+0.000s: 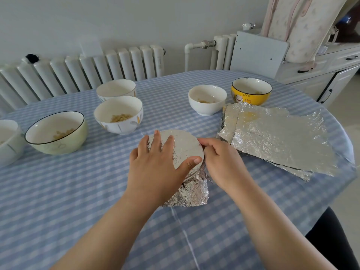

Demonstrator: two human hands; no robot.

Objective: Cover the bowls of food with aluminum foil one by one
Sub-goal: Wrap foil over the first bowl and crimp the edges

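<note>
You see a surface point(78, 191) with a blue and white checked cloth on it. Behind it a long white radiator point(81, 69) runs along the pale wall, with a small black thing point(32, 57) on its top. A white pipe point(196, 45) joins a second radiator point(222, 51). A grey board point(257, 53) leans beside a white cabinet point(319, 75). A flowery bag point(303, 26) stands on the cabinet.

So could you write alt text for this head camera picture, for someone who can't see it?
Two hands wrap foil over a bowl on a blue checked table: the left hand presses flat on top, the right hand pinches foil at the rim. Six uncovered bowls stand behind; spare foil sheets lie at right.
</note>
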